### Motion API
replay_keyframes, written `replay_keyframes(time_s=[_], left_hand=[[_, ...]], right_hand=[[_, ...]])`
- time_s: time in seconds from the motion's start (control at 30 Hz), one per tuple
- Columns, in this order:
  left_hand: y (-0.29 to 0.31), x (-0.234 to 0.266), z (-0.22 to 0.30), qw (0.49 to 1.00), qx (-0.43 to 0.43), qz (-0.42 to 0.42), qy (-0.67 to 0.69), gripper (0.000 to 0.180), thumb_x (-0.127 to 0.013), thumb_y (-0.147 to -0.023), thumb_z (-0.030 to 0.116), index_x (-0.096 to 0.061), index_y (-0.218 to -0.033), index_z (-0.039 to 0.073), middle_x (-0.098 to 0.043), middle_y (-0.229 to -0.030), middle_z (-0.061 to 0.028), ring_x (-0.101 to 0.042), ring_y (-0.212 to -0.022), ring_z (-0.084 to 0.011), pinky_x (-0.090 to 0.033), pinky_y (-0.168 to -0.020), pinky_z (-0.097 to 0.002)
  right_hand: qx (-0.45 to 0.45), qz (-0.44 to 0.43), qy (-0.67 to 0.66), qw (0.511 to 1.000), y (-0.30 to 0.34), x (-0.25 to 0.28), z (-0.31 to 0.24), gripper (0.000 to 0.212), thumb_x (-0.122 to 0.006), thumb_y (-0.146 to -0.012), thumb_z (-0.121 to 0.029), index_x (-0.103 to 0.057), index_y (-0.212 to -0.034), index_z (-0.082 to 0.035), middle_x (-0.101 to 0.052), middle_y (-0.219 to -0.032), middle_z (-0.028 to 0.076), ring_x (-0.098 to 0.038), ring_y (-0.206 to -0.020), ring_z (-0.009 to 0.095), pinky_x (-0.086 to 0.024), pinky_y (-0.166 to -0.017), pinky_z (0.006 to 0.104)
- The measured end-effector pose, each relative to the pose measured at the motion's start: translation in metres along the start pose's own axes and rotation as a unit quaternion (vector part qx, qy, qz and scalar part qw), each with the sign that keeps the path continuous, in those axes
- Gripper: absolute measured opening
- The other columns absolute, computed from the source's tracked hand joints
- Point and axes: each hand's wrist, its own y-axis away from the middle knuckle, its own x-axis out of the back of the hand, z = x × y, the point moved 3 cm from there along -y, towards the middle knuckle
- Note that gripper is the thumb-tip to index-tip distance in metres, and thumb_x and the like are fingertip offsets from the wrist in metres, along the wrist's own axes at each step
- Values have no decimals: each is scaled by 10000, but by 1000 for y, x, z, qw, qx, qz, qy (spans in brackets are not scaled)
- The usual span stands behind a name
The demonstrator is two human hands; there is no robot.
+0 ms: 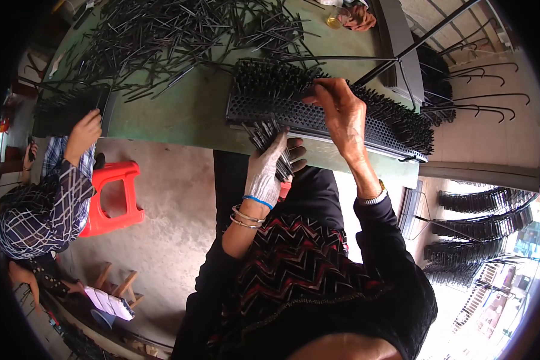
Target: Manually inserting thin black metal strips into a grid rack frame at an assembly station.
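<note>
My left hand [263, 174], in a pale glove with a blue cuff, is closed around a bundle of thin black rods [263, 134]. It is just in front of the green table's near edge. A long black perforated rack [270, 109] lies along that edge, with many rods standing upright in its far rows and bare holes in its near rows. My bare right hand [347, 120] is above the middle of the rack, its thumb and forefinger pinched together. What the pinch holds, if anything, is too small to make out.
A large heap of loose black rods [174, 36] covers the table's far side. At the left, a co-worker's hand [85, 135] touches another dark rack [66, 111]. A red stool [111, 198] stands on the floor. Metal hooks [486, 108] jut out at the right.
</note>
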Motion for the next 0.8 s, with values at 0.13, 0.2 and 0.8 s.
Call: replay_keyframes(time_s=[0.13,0.2,0.8], left_hand=[[-10,0,-5,1000,1,15,-1,157,-658,-925,197,-602,-1020,85,-675,-866,-94,-675,-715,-210,-596,-613,-367],[-10,6,-9,999,5,50,18,143,-644,-929,174,-586,-1006,67,-665,-851,-93,-672,-711,-207,-601,-618,-368],[4,9,-7,999,11,45,13,141,-643,-917,121,-616,-1001,12,-669,-812,-111,-664,-649,-219,-576,-565,-332]], right_hand=[[24,20,80,996,-4,-12,8,133,-563,-963,-71,-600,-1052,21,-730,-856,66,-659,-766,64,-481,-651,204],[64,35,78,994,-5,-14,14,116,-569,-958,-72,-599,-1044,0,-736,-840,51,-644,-743,43,-451,-613,197],[126,-122,104,979,-26,-10,8,152,-616,-900,-46,-665,-1043,-29,-697,-839,76,-657,-723,173,-497,-655,277]])
